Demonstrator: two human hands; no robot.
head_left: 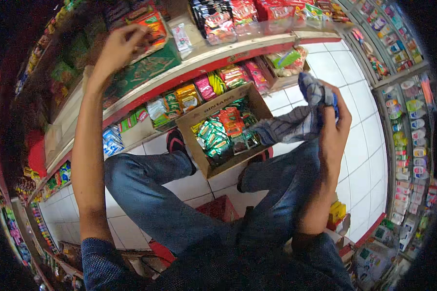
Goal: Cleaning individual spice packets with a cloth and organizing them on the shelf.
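My right hand (333,112) grips a bunched grey-and-blue checked cloth (291,123), whose loose end hangs over the right side of an open cardboard box (204,160). Green foil sachets (213,136) and orange sachets (230,120) fill that box, which stands on the floor between my feet. At upper left, my left hand (125,45) is raised with bent fingers beside an orange packet (156,27) at the front of the shelf, above a green box side (149,74). The hand is blurred; whether it touches the packet is not clear.
The wooden shelf edge (204,69) crosses in front of me, with black and red packets (218,22) on it. Beneath stand boxes of sachets (189,97) and a box with a clear bag (287,62). Glass cases of bottles (417,123) line the right side.
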